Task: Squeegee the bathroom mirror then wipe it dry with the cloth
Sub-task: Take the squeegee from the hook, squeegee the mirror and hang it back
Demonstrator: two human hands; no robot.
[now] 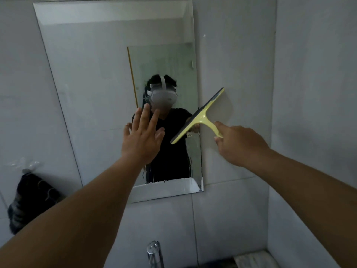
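Note:
A tall rectangular mirror (92, 78) hangs on the grey tiled wall. My right hand (238, 144) grips the handle of a yellow squeegee (202, 115). Its dark rubber blade lies tilted across the mirror's right edge, half over the glass and half over the wall tile. My left hand (142, 133) is raised with fingers spread and straight, at or just before the glass near the mirror's lower middle; whether it touches the glass is unclear. Water streaks show on the lower right part of the glass. A dark cloth (29, 202) hangs on the wall at the lower left.
A chrome tap (154, 252) stands at the bottom centre. A pale ledge or basin edge (253, 258) shows at the bottom right. A wall corner (272, 113) runs down just right of the squeegee. Clear plastic (25, 164) sits above the hanging cloth.

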